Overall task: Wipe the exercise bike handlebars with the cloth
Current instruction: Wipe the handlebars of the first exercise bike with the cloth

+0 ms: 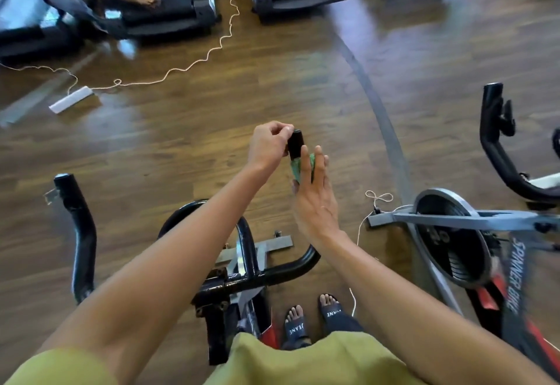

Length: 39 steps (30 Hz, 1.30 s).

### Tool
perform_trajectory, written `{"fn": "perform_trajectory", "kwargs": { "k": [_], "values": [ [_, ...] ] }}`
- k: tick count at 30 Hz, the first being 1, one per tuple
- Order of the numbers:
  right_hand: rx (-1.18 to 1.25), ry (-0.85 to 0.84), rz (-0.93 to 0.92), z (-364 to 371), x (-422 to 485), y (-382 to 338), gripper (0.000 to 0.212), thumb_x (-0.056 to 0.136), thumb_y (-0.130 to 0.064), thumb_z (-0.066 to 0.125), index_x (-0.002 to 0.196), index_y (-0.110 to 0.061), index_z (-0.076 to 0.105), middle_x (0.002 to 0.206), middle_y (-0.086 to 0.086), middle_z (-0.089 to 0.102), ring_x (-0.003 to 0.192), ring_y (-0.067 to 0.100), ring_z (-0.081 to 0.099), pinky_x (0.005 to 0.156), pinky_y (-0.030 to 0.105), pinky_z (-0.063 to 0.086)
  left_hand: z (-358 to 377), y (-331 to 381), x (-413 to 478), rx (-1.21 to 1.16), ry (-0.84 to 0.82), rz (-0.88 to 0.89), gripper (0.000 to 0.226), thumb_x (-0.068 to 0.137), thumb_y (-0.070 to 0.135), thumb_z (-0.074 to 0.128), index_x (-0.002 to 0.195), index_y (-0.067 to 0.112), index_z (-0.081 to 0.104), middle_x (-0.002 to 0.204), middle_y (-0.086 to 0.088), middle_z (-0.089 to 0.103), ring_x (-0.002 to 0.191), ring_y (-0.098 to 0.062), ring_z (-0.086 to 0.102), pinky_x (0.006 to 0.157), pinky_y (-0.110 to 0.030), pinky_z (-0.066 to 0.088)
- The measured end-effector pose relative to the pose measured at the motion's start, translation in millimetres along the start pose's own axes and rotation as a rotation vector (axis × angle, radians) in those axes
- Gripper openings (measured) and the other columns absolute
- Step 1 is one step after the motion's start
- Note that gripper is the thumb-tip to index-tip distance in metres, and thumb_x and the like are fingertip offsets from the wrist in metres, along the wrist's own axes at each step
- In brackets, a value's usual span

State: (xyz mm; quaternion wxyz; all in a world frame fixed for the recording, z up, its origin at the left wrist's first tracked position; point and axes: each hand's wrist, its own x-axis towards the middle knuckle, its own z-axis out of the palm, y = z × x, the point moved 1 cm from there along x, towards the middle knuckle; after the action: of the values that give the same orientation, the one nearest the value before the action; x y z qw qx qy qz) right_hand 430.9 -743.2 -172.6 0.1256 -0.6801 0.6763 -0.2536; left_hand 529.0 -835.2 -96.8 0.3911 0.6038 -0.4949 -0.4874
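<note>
Cloth [294, 170] held flat against the bike's bar end [295, 142]

Right hand [316, 202] lies with its fingers straight, pressing the green cloth against the upright black bar end. Left hand [268, 146], fingers curled, pinches the tip of that same bar end just above the cloth. Below the wrists the black handlebars [291, 268] curve back to the bike's stem; their other horn [78, 218] stands well apart on the left. A pale cord [194, 65] snakes across the wooden floor [197, 148], and a second bike's grey flywheel [454, 233] sits to the right
</note>
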Motion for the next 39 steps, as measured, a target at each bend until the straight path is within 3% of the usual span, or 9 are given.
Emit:
{"fn": "perform_trajectory", "kwargs": {
  "k": [7,15,20,23,27,33,39],
  "values": [
    [-0.078,-0.168,0.115,-15,-66,6,0.063,0.107,-0.026,0.033,0.159,-0.018,-0.003,0.166,0.018,-0.001,0.153,0.036,0.005,0.122,0.042,0.017,2,0,-1,0.067,0.037,0.060,0.015,0.090,0.023,0.067,0.076,0.025,0.068,0.086,-0.008,0.074,0.086,-0.035,0.072,0.076,-0.049,0.060],
    [-0.071,-0.183,0.140,-18,-42,-4,0.066,0.106,-0.025,0.037,0.159,-0.015,-0.001,0.164,0.020,0.006,0.150,0.040,0.014,0.117,0.050,0.031,4,-3,-2,0.070,0.048,0.088,0.016,0.093,0.024,0.065,0.077,0.024,0.065,0.088,-0.010,0.073,0.087,-0.028,0.072,0.075,-0.047,0.061],
    [-0.012,-0.167,0.103,-26,-98,2,0.064,0.105,-0.025,0.040,0.157,-0.015,0.003,0.162,0.021,0.009,0.148,0.042,0.020,0.108,0.052,0.044,3,-4,-1,0.051,0.029,0.084,0.015,0.094,0.024,0.065,0.078,0.022,0.064,0.092,-0.012,0.074,0.088,-0.029,0.072,0.076,-0.047,0.061],
    [0.016,-0.176,0.124,-23,-107,1,0.065,0.106,-0.027,0.037,0.156,-0.016,-0.002,0.163,0.018,0.003,0.151,0.040,0.008,0.113,0.052,0.038,2,-6,0,0.035,0.023,0.083,0.014,0.094,0.024,0.065,0.080,0.021,0.065,0.093,-0.013,0.073,0.089,-0.029,0.072,0.075,-0.047,0.061],
    [-0.013,-0.150,0.137,-18,-86,4,0.062,0.105,-0.023,0.040,0.158,-0.011,0.010,0.161,0.022,0.014,0.149,0.042,0.016,0.112,0.053,0.038,2,-6,1,0.029,0.014,0.081,0.015,0.094,0.025,0.065,0.080,0.021,0.064,0.094,-0.014,0.073,0.089,-0.030,0.072,0.075,-0.046,0.061],
    [0.168,-0.170,-0.012,-22,-122,10,0.059,0.106,-0.029,0.034,0.158,-0.023,0.009,0.165,0.003,-0.011,0.153,0.027,-0.013,0.118,0.053,0.030,2,-8,-1,-0.008,-0.001,0.066,0.014,0.095,0.023,0.064,0.083,0.017,0.064,0.095,-0.014,0.073,0.088,-0.030,0.072,0.075,-0.046,0.062],
    [0.169,-0.133,-0.218,-25,-133,23,0.058,0.104,-0.021,0.045,0.157,-0.017,0.023,0.167,0.006,0.002,0.154,0.032,-0.002,0.118,0.056,0.029,3,-7,-3,-0.009,-0.004,0.071,0.014,0.096,0.024,0.063,0.087,0.015,0.063,0.095,-0.014,0.073,0.086,-0.030,0.072,0.074,-0.045,0.062]
  ]
}}
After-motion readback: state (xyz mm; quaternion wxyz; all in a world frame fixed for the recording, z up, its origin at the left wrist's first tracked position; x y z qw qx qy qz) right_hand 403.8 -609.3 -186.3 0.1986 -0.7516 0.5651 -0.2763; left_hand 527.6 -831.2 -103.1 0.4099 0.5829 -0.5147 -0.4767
